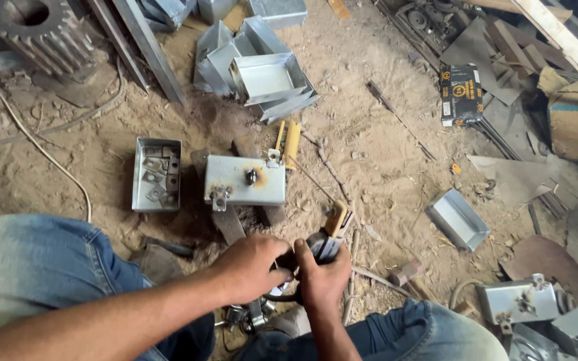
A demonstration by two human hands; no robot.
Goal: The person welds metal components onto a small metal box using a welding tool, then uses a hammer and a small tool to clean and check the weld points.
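Head view, person sitting on dirt floor, 2 knees in faded jeans at bottom. Both hands meet at bottom centre. Left hand curled over a dark round part, fingers closed around it, can't tell exactly what it is. Right hand fisted shut on a tool w/ wooden handle; handle sticks up and away from the fist, metal part below it partly hidden by fingers. Hands touching each other.

Just beyond hands: 1 flat metal box, galvanised, closed face up, w/ 1 dark knob near centre, scorch marks around it, and 1 small latch bracket at its near edge. It lies on the sand, apart from hands. Left of it, close beside: 1 open metal tray w/ small metal brackets inside, approx 6-7, overlap so count not sure. 1 yellow bar-shaped thing touching box's far right corner.

Farther back: pile of open sheet-metal boxes, at least 4, nested/overlapping. 1 big toothed gear top left. 1 thin cable snaking across sand on left. 1 open metal tray lying alone on right, well apart from hands. 1 black printed carton upper right, among scrap sheets. Bottom right: 2-3 more finished boxes w/ latches, partly cut off by frame edge. Small metal bits btw the knees under the hands, too hidden to count.
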